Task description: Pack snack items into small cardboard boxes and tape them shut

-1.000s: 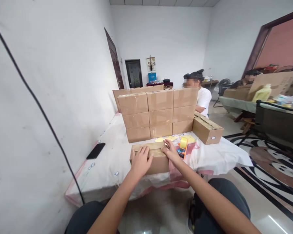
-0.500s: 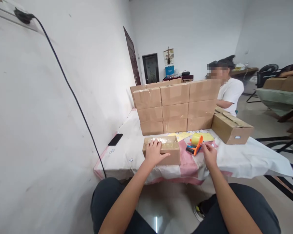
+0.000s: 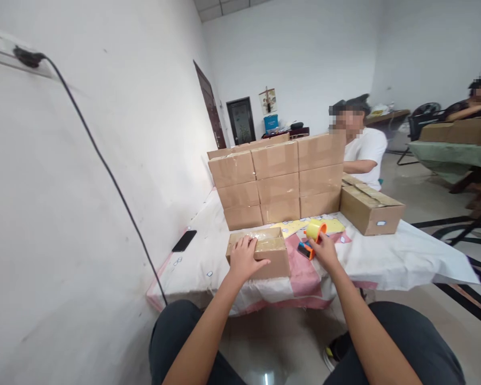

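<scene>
A small cardboard box [image 3: 276, 263] with clear tape across its top sits near the table's front edge. My left hand [image 3: 242, 261] lies on its top, fingers stretched out and thumb apart along the near side. To the right of the box, an orange and blue tape dispenser [image 3: 305, 249] carries a yellowish roll of tape [image 3: 314, 229]. My right hand [image 3: 325, 252] is closed on the dispenser's orange frame, seen from behind, with some fingertips hidden. The dispenser still rests on or just over the cloth; which one I cannot tell.
Stacked cardboard boxes [image 3: 278, 179] form a wall behind the work area. A longer box [image 3: 372, 211] stands at the right. A black phone [image 3: 184, 241] lies at left, near a hanging cable [image 3: 116, 184]. Across the table sits a person in a white shirt [image 3: 371, 152].
My right hand has moved in from beside the tape dispenser and closed on its frame. My left hand stays on the box. The view has turned slightly right.
</scene>
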